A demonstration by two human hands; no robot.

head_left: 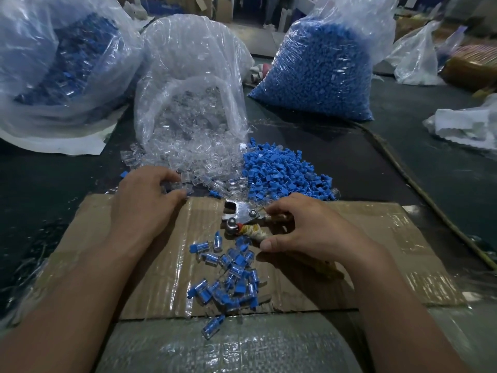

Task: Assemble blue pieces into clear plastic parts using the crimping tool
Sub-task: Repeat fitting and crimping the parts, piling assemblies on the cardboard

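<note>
A heap of clear plastic parts (pixel 188 154) spills from an open bag onto the dark table. Right beside it lies a heap of loose blue pieces (pixel 285 173). My left hand (pixel 146 200) reaches into the near edge of the clear heap, its fingers curled round a clear part. The metal crimping tool (pixel 242 215) lies on the cardboard sheet (pixel 376 238), its handles wrapped in tape. My right hand (pixel 309 230) grips those handles. Several assembled blue-and-clear parts (pixel 231 273) are scattered on the cardboard between my forearms.
A large bag of blue pieces (pixel 322 68) stands at the back right. Another bag with blue and clear parts (pixel 53 63) fills the back left. The clear parts' bag (pixel 193 63) stands between them. Crumpled plastic (pixel 468 125) lies at the far right.
</note>
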